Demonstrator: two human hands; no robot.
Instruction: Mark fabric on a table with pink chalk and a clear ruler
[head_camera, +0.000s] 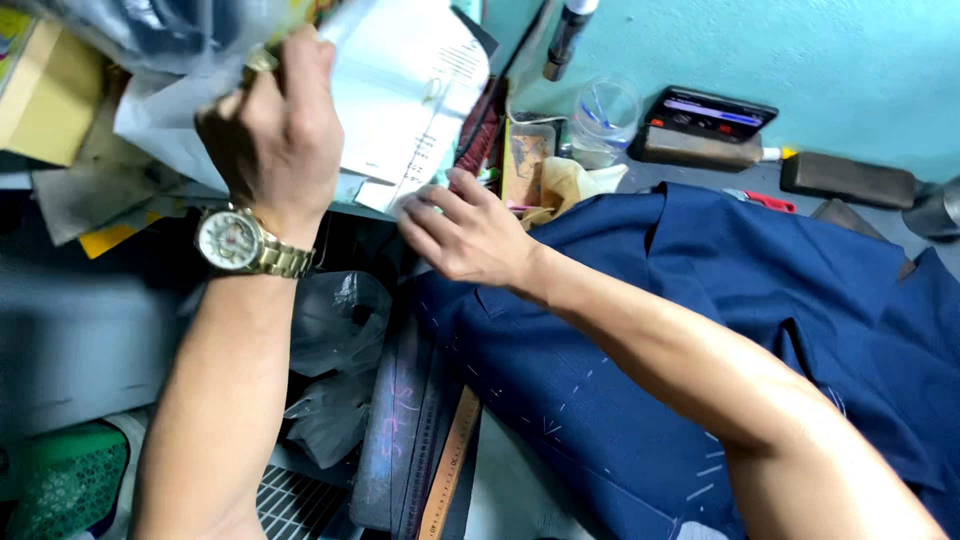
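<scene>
Fingers (300, 60) of my left hand (275, 130) are curled tight around the edge of a plastic-wrapped bundle (150, 40), which they hold tipped up at the top left of the view. That is where the sheets are: the white papers (400, 90) fan out just to the right of the bundle, leaning over a cluttered shelf edge. My right hand (465, 235) lies below them with its fingers loosely bent and slightly spread. The tips touch the bottom edge of the papers, and I can see nothing pinched between them.

I judge the step in hand to be leafing through this stack, one hand propping it open while the other feels along the sheet edges. As I read it, a next move calls for a light fingertip pinch on a single sheet while the left hand keeps the bundle steady, since the pile looks loose enough to slide.

A gold wristwatch (235, 243) sits on my left wrist. Under my right forearm spreads a dark blue cloth (700, 330) with pale chalk marks. A wooden ruler (450, 470) lies beside its left edge, and crumpled plastic bags (335, 330) are near that. Farther back stand a clear cup (605, 120) and a black calculator (710, 112).
</scene>
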